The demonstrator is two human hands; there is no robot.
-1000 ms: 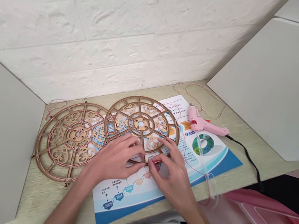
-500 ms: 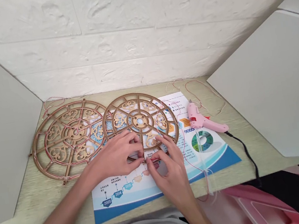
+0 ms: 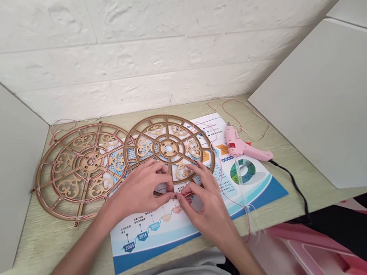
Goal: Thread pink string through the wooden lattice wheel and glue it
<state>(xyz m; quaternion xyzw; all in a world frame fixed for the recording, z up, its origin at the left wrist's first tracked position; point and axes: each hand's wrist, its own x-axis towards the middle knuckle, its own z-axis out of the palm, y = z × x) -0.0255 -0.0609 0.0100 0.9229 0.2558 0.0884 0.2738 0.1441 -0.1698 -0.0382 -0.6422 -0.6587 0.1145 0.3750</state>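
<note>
A round brown openwork wheel (image 3: 168, 148) with scroll patterns lies on a printed sheet. At its near rim my left hand (image 3: 147, 187) rests with thumb and fingers pinched together. Beside it my right hand (image 3: 205, 199) has thumb and index finger pressed together at the same rim; what lies between the fingertips of both hands is too small to make out. Thin red and white wires (image 3: 223, 182) run from the wheel past my right hand. To the left is a second wheel (image 3: 82, 204), with wires laid along its rings, its right edge meeting the first wheel.
A pink glue gun (image 3: 240, 144) with a black cord (image 3: 293, 180) lies at the right on the printed sheet (image 3: 153, 251). Loose wires (image 3: 253, 115) curl at the back right. Grey panels (image 3: 339, 108) stand on both sides, and a white brick wall (image 3: 136, 56) rises behind.
The whole view has shifted slightly, so the things on the table appear a little farther left. Both hands stay at the wheel's near rim, with fingertips slightly closer together.
</note>
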